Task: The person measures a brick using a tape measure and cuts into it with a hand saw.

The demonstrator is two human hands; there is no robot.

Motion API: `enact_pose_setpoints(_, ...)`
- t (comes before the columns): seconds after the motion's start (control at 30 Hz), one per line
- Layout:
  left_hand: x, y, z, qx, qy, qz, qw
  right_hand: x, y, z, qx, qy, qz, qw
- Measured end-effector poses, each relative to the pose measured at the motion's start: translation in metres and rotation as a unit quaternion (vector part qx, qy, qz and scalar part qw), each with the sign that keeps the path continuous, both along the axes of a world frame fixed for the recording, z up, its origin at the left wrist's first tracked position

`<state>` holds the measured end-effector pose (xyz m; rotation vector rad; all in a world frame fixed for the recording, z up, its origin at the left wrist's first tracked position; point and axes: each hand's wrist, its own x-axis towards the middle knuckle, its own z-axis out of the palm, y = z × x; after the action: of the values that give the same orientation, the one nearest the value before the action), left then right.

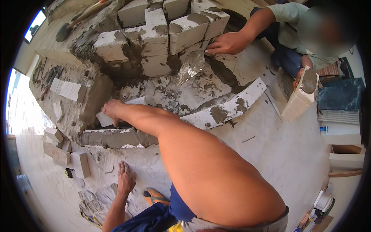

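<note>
My right arm reaches across the middle to the mortared edging, where my right hand (pixel 112 109) grips a white block (pixel 134 102) from above. That block lies between the grey plastered side and a low mortar-covered border (pixel 119 138). Part of it is hidden under my fingers. Lower down, my left hand (pixel 126 178) rests on the dusty floor with its fingers stretched out, holding nothing. Ahead stands a rough wall of white blocks (pixel 154 38) joined with wet grey mortar. A curved white strip (pixel 232 106) smeared with mortar bounds the rubble-strewn bed (pixel 166 91) on the right.
A co-worker's hand (pixel 228 42) touches the wall; their other hand holds a mortar-topped block (pixel 299 96). At the left are loose blocks (pixel 80 164), a tape measure (pixel 68 173) and cut white pieces (pixel 68 90). A hammer (pixel 79 20) lies on the upper ledge. A crumpled sheet (pixel 98 203) lies near my left arm.
</note>
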<state>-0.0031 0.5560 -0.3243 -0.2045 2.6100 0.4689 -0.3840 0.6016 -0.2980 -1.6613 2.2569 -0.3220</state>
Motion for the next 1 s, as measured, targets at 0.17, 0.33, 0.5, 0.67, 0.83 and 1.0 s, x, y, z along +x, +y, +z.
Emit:
enact_pose_setpoints(0.17, -0.003, 0.003, 0.003, 0.005, -0.008, 0.021, 1.0, -0.002, 0.006, -0.014, -0.002, -0.026, 0.003, 1.0)
enact_pose_setpoints(0.33, -0.001, 0.003, 0.003, 0.007, -0.003, 0.023, 1.0, -0.009, 0.018, -0.006, -0.017, 0.01, 0.002, 1.0)
enact_pose_setpoints(0.5, 0.001, -0.001, -0.004, 0.004, 0.006, 0.028, 1.0, -0.032, 0.034, 0.039, 0.008, 0.031, 0.0, 0.999)
enact_pose_setpoints(0.67, 0.004, -0.012, -0.008, 0.012, 0.038, 0.028, 0.999, -0.047, 0.057, 0.115, 0.0, 0.031, -0.038, 0.999)
enact_pose_setpoints(0.83, -0.021, -0.028, 0.034, 0.187, 0.053, 0.134, 0.972, -0.015, 0.072, 0.179, -0.102, -0.07, -0.109, 0.986)
enact_pose_setpoints(1.0, -0.049, 0.003, 0.097, 0.54, 0.189, 0.215, 0.791, 0.082, 0.065, 0.219, -0.128, -0.267, -0.119, 0.948)
